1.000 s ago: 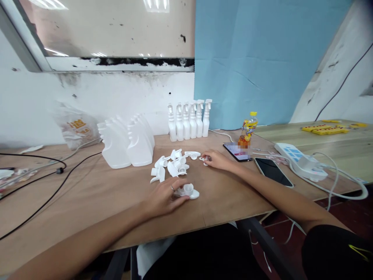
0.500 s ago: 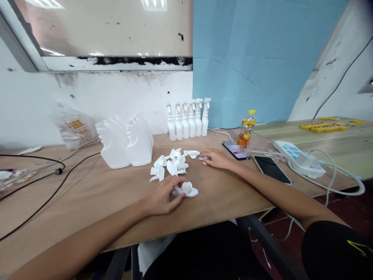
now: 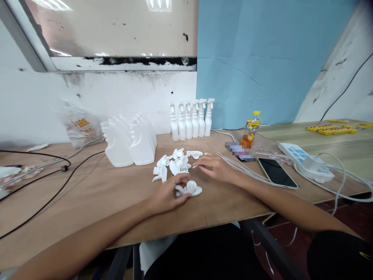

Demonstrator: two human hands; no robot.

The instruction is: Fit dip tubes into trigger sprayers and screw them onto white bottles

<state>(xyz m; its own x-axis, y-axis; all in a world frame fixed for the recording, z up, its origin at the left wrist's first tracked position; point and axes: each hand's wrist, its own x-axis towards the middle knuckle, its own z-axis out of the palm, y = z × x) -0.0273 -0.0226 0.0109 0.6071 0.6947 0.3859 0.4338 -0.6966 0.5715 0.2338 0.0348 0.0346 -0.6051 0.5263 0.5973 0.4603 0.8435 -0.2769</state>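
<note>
Near the table's front edge my left hand (image 3: 171,195) is closed on a white spray nozzle head (image 3: 191,188), which lies on its side with its round collar facing up. My right hand (image 3: 214,167) is a little further back and to the right. Its fingers hold a small white piece (image 3: 196,166) with thin white tubes (image 3: 243,168) trailing out behind it over the table. Several loose white spray heads (image 3: 178,165) lie in a heap just beyond my left hand.
Large white bottles (image 3: 142,146) stand at the back left, beside a plastic bag (image 3: 83,128). Slim spray bottles (image 3: 195,123) line the wall. To the right are a drink bottle (image 3: 251,130), a phone (image 3: 277,172), and a power strip (image 3: 303,161) with cables.
My right hand has moved toward my left hand, and long thin white tubes now show beneath its forearm. My left hand keeps hold of the nozzle head. The view has shifted slightly.
</note>
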